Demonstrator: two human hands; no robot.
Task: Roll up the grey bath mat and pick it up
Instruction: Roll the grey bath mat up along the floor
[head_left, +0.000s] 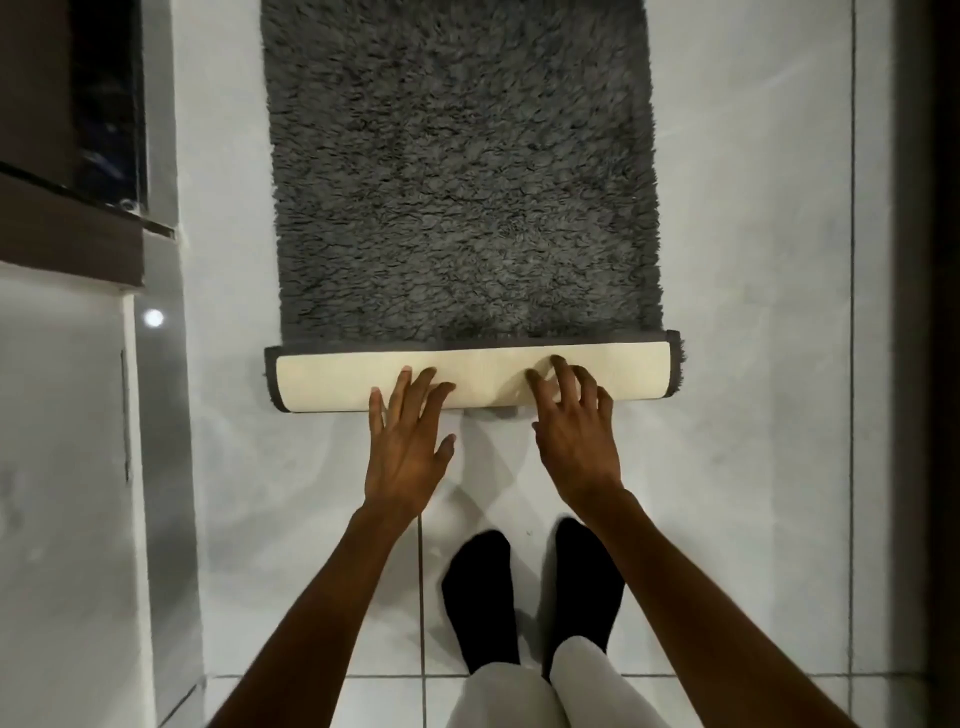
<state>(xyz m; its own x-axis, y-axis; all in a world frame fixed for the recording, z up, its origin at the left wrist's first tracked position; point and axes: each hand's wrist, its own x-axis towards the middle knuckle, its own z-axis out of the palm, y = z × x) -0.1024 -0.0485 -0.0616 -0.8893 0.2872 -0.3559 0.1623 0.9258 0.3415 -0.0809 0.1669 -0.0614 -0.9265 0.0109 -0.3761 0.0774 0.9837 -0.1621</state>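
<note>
The grey shaggy bath mat (462, 171) lies flat on the white tiled floor and runs away from me out of the top of the view. Its near end is turned over into a short roll (332, 382) that shows the cream underside with a dark grey border. My left hand (408, 441) rests with spread fingers on the roll's near side, left of centre. My right hand (571, 431) has its fingers curled on top of the roll, right of centre. Neither hand grips the mat.
My feet in black socks (535, 577) stand on the tiles just behind the roll. A dark cabinet or door frame (72, 156) with a white panel below it (62, 467) lines the left side. A dark vertical edge (935, 312) bounds the right.
</note>
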